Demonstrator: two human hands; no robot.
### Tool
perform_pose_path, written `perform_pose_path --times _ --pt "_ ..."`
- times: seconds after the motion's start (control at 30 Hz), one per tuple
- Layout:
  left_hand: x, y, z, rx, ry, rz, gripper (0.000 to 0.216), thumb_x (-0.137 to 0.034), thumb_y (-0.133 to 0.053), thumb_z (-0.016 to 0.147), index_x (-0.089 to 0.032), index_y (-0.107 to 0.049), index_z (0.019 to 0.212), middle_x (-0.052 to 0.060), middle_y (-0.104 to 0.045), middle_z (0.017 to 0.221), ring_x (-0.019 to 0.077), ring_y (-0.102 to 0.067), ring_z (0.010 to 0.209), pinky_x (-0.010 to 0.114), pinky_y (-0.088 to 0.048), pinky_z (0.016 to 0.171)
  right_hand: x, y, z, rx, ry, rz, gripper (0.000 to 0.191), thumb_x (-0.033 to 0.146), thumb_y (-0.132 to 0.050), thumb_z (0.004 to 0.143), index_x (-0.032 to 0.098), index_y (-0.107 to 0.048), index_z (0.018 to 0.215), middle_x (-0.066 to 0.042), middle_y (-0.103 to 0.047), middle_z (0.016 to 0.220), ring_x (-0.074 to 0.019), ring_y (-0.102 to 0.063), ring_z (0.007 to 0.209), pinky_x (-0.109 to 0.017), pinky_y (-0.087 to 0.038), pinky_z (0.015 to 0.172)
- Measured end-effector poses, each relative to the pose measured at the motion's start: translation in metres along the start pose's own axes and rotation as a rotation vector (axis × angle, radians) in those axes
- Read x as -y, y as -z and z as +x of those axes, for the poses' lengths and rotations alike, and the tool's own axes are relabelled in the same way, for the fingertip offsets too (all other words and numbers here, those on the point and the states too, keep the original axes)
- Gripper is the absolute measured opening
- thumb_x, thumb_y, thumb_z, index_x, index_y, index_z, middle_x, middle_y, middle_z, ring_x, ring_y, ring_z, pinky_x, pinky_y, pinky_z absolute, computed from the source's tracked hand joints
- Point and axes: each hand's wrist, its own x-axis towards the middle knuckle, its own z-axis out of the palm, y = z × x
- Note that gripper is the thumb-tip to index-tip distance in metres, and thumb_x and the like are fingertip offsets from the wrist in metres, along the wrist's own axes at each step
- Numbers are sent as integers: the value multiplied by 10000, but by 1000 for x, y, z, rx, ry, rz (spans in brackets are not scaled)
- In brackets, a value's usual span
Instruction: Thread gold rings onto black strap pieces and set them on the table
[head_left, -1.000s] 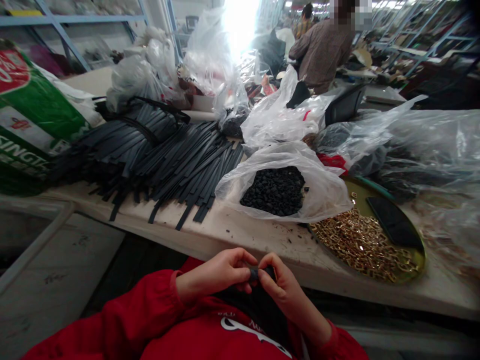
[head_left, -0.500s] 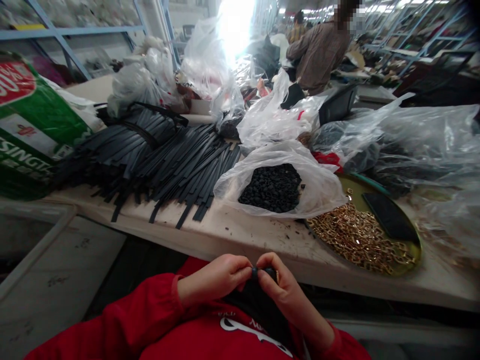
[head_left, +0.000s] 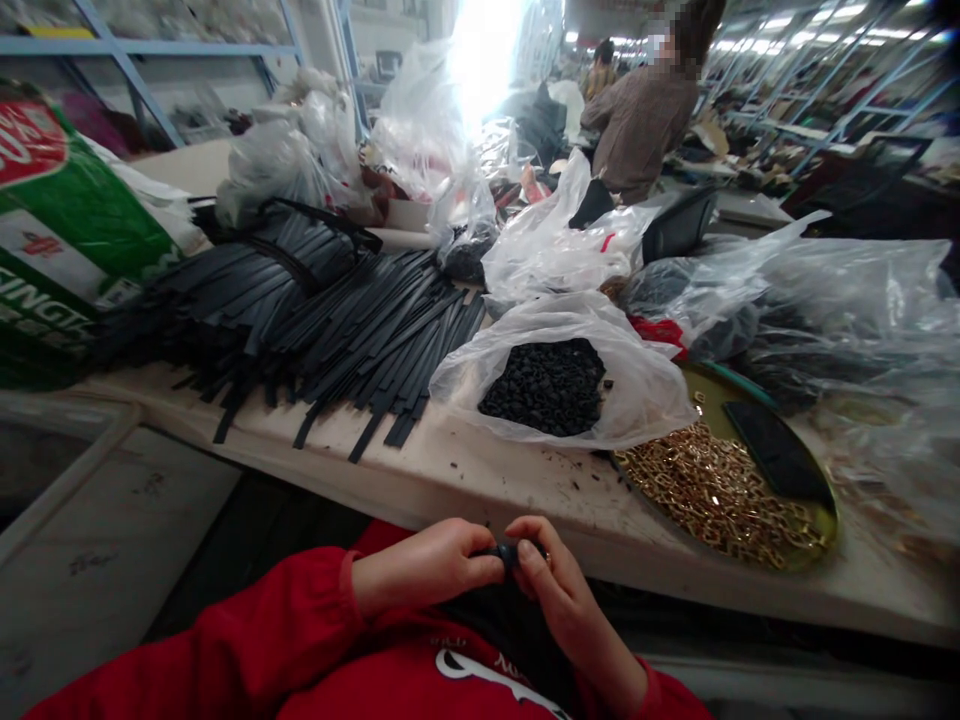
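My left hand [head_left: 431,568] and my right hand [head_left: 551,590] meet in front of my chest, just below the table's front edge. Both pinch a small black piece [head_left: 507,552] between their fingertips; a black strap seems to hang down from it over my lap. A clear bag of small black pieces [head_left: 551,385] lies open on the table right ahead of my hands. To its right a round tray [head_left: 823,520] holds several gold metal buckles [head_left: 712,490] and a dark flat phone [head_left: 776,450].
A heap of black straps [head_left: 322,320] covers the table's left half, beside a green and red sack [head_left: 60,230]. Clear plastic bags [head_left: 825,290] crowd the back and right. A person in a brown top [head_left: 637,125] works at a far table. Blue shelving stands behind.
My hands stayed together on the small black piece, with the fingers shifting slightly around it. The view drifted a little.
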Motion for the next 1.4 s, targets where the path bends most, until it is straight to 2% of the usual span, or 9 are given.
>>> perform_pose_path --times 0.1,0.33,0.53,0.83,1.07,1.2,1.27,1.33,1.4 --pt "-2 6 -2 61 -42 62 304 -409 -427 807 -150 -575 750 -34 -479 630 97 -403 556 186 -296 486 2 1 -2 15 -48 59 280 433 -368 871 210 -474 1003 47 -428 595 -102 -402 516 -223 -308 481" --pt "-11 3 -3 29 -93 176 306 -330 -351 850 -166 -544 677 -35 -473 588 94 -408 521 203 -266 479 4 3 -3 53 54 -88 225 368 -352 890 223 -473 1013 0 -539 766 -131 -513 684 -239 -383 606" --pt "-20 3 -6 105 -62 200 327 -329 -337 849 -172 -524 631 -31 -496 555 92 -411 480 210 -252 454 4 6 -6 108 89 -238 197 325 -340 898 225 -455 1023 10 -554 736 -125 -515 636 -237 -370 581" --pt "-18 -17 -3 51 -45 350 334 -315 -296 863 -165 -577 764 6 -576 645 109 -437 503 213 -273 458 -5 6 -15 11 255 -423 189 247 -320 899 220 -451 1032 -15 -589 811 -134 -567 728 -235 -402 646" --pt "-15 -14 -4 62 -70 287 302 -288 -321 847 -159 -564 721 -6 -566 627 95 -461 514 188 -288 455 -5 7 -18 -26 340 -554 184 210 -349 882 227 -433 1044 -12 -609 829 -140 -583 740 -241 -419 657" --pt "-16 -18 -2 44 -58 272 274 -261 -322 845 -158 -565 771 -6 -581 647 88 -474 505 180 -298 454 -8 6 -18 0 314 -492 192 209 -339 886 233 -434 1050 -8 -607 838 -131 -581 751 -233 -415 663" --pt "-17 -19 -1 50 -58 238 289 -274 -320 848 -156 -558 734 -6 -574 626 87 -474 493 181 -303 450 -9 6 -16 -10 279 -436 193 230 -337 891 233 -441 1054 -10 -598 846 -127 -574 757 -233 -410 677" --pt "-18 -16 0 52 -56 189 308 -303 -333 847 -158 -535 665 -14 -542 572 87 -465 474 182 -304 439 -8 6 -14 -34 223 -344 193 274 -345 892 226 -457 1041 -14 -580 842 -124 -556 738 -234 -406 671" --pt "-21 -9 1 93 -50 94 316 -341 -364 840 -160 -509 626 -21 -517 545 87 -464 468 179 -317 437 -4 7 -11 -56 122 -172 210 336 -357 887 218 -462 1025 3 -541 754 -111 -514 641 -225 -391 595"
